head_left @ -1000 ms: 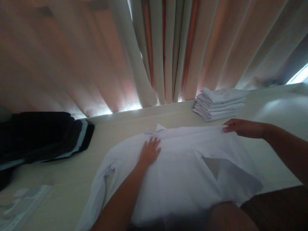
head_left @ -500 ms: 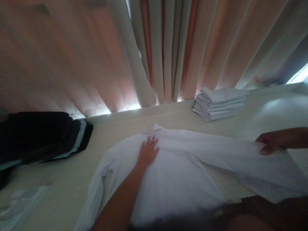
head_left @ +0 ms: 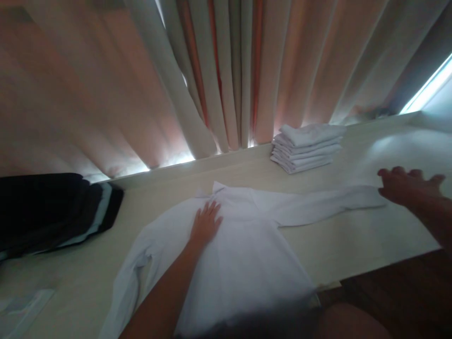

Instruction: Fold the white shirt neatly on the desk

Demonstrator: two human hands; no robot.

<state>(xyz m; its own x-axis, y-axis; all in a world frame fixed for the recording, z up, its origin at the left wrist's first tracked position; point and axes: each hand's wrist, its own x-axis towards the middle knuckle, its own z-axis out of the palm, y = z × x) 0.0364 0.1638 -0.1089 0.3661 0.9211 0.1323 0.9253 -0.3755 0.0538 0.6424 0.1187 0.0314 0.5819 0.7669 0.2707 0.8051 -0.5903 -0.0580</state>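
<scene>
A: White shirt (head_left: 243, 245) lies flat on the pale table (head_left: 353, 235), collar toward the curtain (head_left: 226, 75); one sleeve (head_left: 325, 205) is stretched out straight to the right, the other sleeve (head_left: 130, 268) is bent and rumpled at the left; I judge the spreading partly done, with no fold in the body yet.

B: And the hands?

A: Left hand (head_left: 205, 223) lies flat just below the collar, fingers together, pinning the cloth without gripping it; right hand (head_left: 406, 186) hovers at the cuff end of the stretched sleeve, fingers spread wide, holding nothing; whether it touches the cuff I cannot tell.

B: Counts?

A: One shirt laid out; one stack of folded white garments (head_left: 307, 146) by the curtain, about five or six layers, too blurred to be sure; one pile of dark clothes (head_left: 52, 212) at the left; a pale sheet (head_left: 21, 306) at the near left corner.
</scene>
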